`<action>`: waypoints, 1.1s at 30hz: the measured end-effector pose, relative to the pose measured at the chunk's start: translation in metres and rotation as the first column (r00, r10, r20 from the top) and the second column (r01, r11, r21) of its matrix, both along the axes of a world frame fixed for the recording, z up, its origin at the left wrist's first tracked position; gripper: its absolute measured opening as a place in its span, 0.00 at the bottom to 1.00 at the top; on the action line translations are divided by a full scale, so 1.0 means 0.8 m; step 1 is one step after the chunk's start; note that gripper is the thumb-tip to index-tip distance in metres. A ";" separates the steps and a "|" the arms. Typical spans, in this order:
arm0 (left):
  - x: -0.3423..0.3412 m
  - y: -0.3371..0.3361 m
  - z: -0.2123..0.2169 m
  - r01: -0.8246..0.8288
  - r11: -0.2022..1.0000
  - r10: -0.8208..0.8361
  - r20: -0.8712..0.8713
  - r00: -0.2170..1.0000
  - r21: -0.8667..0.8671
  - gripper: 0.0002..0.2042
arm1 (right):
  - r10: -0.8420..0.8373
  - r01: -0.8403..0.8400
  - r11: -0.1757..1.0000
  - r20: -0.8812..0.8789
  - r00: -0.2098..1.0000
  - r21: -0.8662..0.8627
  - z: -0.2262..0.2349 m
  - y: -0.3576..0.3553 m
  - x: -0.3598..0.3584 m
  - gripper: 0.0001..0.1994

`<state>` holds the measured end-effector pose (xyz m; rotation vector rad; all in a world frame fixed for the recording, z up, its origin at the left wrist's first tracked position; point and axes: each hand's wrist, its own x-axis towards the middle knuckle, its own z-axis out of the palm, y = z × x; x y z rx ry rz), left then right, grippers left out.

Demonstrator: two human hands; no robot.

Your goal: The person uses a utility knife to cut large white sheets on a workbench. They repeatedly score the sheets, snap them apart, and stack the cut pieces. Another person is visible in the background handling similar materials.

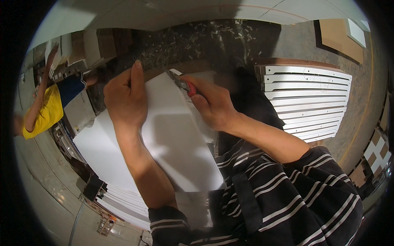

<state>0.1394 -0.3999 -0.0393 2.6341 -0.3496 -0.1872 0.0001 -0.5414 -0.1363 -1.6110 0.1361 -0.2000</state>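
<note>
My right hand (pixel 213 102) is closed around a red-handled pair of pliers (pixel 189 88). Its metal jaws are at the far corner of a white panel (pixel 176 135), touching or very close to the edge. On the left side of that panel is my left hand (pixel 127 96), fingers curled in and thumb pointing up. What those fingers hold, if anything, is hidden from this view. My left forearm lies across the white surfaces, and another white sheet or panel (pixel 100 143) extends to its left.
Slotted white boards (pixel 308 102) are stacked at the right. Small scraps (pixel 221 35) litter the dark floor ahead. At the left a person in a yellow shirt (pixel 47 110) stands near cartons (pixel 78 108). More white panels (pixel 123 205) are stacked at the lower left.
</note>
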 end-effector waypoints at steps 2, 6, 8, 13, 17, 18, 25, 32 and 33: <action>0.000 -0.001 0.000 -0.002 1.000 0.002 0.007 1.000 0.007 0.22 | -0.015 0.015 1.000 0.018 1.000 0.003 -0.001 0.001 0.000 0.20; 0.002 -0.002 0.000 -0.037 0.999 0.038 -0.019 0.999 0.025 0.22 | -0.055 0.054 0.998 0.062 0.997 0.019 -0.004 0.003 -0.001 0.17; 0.003 -0.002 -0.001 -0.019 0.999 0.020 -0.018 1.000 0.028 0.22 | -0.035 0.035 0.999 0.005 0.999 0.011 -0.003 0.002 -0.002 0.15; 0.004 -0.003 -0.004 -0.024 0.999 0.024 0.003 1.000 0.027 0.22 | 0.066 -0.041 0.992 -0.222 0.973 0.118 0.006 -0.005 -0.007 0.21; 0.007 -0.004 -0.008 -0.041 0.999 0.042 -0.036 0.998 0.026 0.22 | 0.082 -0.051 0.991 -0.256 0.963 0.124 0.000 -0.006 -0.009 0.20; 0.007 -0.004 -0.008 -0.037 0.999 0.038 -0.035 0.999 0.026 0.22 | 0.070 -0.045 0.991 -0.204 0.976 0.125 -0.006 -0.006 -0.013 0.19; 0.009 -0.002 -0.011 -0.079 0.994 0.082 -0.032 0.996 0.073 0.21 | 0.085 -0.146 0.987 -0.537 0.839 -0.073 -0.093 -0.010 -0.090 0.18; -0.011 -0.008 0.001 -0.051 0.999 0.049 -0.164 0.985 -0.005 0.21 | 0.051 -0.061 0.998 -0.565 0.824 0.002 -0.096 -0.101 -0.101 0.18; -0.022 -0.009 0.008 0.025 0.999 -0.021 -0.162 0.987 0.026 0.20 | 0.101 -0.122 0.993 -0.574 0.813 0.002 -0.083 -0.120 -0.101 0.17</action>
